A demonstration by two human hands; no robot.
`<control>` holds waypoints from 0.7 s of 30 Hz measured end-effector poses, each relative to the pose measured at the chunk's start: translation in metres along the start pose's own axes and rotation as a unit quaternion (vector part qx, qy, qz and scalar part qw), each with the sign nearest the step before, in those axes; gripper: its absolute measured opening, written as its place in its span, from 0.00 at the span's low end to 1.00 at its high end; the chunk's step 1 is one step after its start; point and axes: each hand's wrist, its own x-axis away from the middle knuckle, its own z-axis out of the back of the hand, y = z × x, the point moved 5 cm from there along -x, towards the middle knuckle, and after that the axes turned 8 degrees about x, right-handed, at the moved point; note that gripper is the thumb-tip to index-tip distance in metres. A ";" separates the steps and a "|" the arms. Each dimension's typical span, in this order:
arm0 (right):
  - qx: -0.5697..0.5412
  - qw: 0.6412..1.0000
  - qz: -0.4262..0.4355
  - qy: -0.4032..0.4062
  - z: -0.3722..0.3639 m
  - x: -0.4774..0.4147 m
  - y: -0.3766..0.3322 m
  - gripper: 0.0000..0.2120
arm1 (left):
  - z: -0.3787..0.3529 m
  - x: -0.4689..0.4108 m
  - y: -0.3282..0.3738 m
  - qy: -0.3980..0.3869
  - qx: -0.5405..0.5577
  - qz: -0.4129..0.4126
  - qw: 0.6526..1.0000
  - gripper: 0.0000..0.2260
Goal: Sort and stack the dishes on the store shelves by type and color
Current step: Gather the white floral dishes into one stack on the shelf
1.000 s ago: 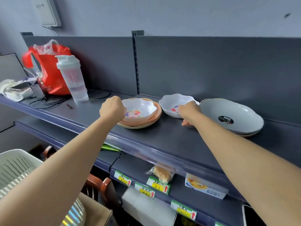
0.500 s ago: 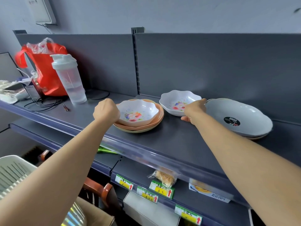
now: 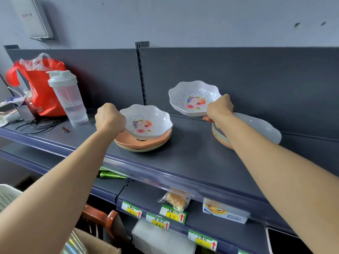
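Note:
Two white scalloped bowls with flower prints are on the top shelf [image 3: 192,154]. My left hand [image 3: 110,119] grips the left floral bowl [image 3: 146,122] by its near-left rim; it is tilted up off a stack of orange and beige plates [image 3: 143,143]. My right hand [image 3: 219,108] holds the right floral bowl [image 3: 194,98] by its right rim, lifted clear of the shelf and tilted toward me. A stack of large plates [image 3: 264,128], white on top, lies behind my right forearm, partly hidden.
At the shelf's left stand a clear shaker bottle [image 3: 67,97], a red bag [image 3: 40,83], cables and small clutter. The lower shelf carries price tags [image 3: 159,223], a wrapped bun [image 3: 176,199] and a box. A white basket [image 3: 7,197] sits lower left.
My right hand has raised the right floral bowl off the shelf and tipped it toward me. My left hand has tilted the left bowl up on the orange plates. The camera has moved closer.

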 end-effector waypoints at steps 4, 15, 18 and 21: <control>0.005 0.999 0.018 0.045 0.049 0.001 0.005 0.19 | -0.001 0.014 0.029 0.001 0.033 -0.016 0.999 0.05; 0.081 0.967 -0.022 0.239 0.265 0.026 0.081 0.23 | -0.084 0.113 0.166 -0.129 0.109 -0.141 0.976 0.10; 0.122 0.951 -0.051 0.279 0.322 0.042 0.110 0.23 | -0.103 0.144 0.199 -0.159 0.123 -0.166 0.965 0.12; 0.158 0.936 -0.078 0.305 0.364 0.057 0.137 0.22 | -0.116 0.170 0.223 -0.191 0.140 -0.186 0.954 0.07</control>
